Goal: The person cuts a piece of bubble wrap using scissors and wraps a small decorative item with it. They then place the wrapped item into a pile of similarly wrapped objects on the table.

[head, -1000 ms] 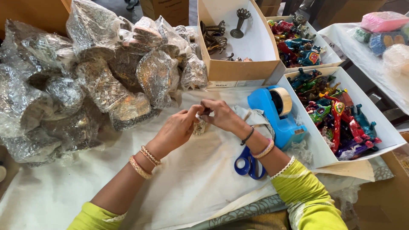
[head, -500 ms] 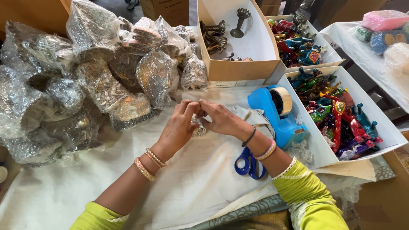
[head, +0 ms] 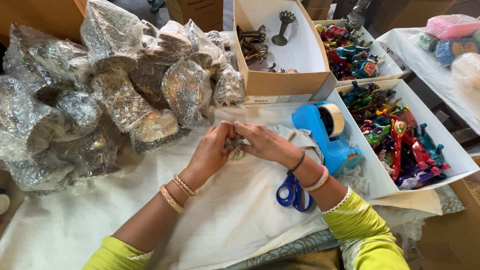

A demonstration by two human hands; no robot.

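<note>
Closest to the camera, both forearms in yellow-green sleeves come up over a white cloth (head: pixel 210 225) that covers the table. Blue-handled scissors (head: pixel 294 192) lie on the cloth just under the right wrist, handles toward the person. Both hands meet in the middle: the left hand (head: pixel 212 150) and the right hand (head: pixel 262 142) have their fingertips pressed together around a small bubble-wrapped item (head: pixel 236 152), pinching it from both sides. Only a bit of it peeks out below the fingers, so honestly I can't tell its long axis or which way it points; it sits right on the cloth, roughly centre of the table. Just right of the right hand is a blue tape dispenser (head: pixel 325 135) with its roll toward the far side. Right of that, a white box (head: pixel 452 155) holds colourful painted figurines (head: pixel 395 137). Further back on the left is a big heap of bubble-wrapped bundles (head: pixel 115 95). Behind the hands stands a cardboard box (head: pixel 280 82) with dark metal pieces (head: pixel 257 45) inside, and another white box of painted figurines (head: pixel 350 47) sits beside it at the far right.
</note>
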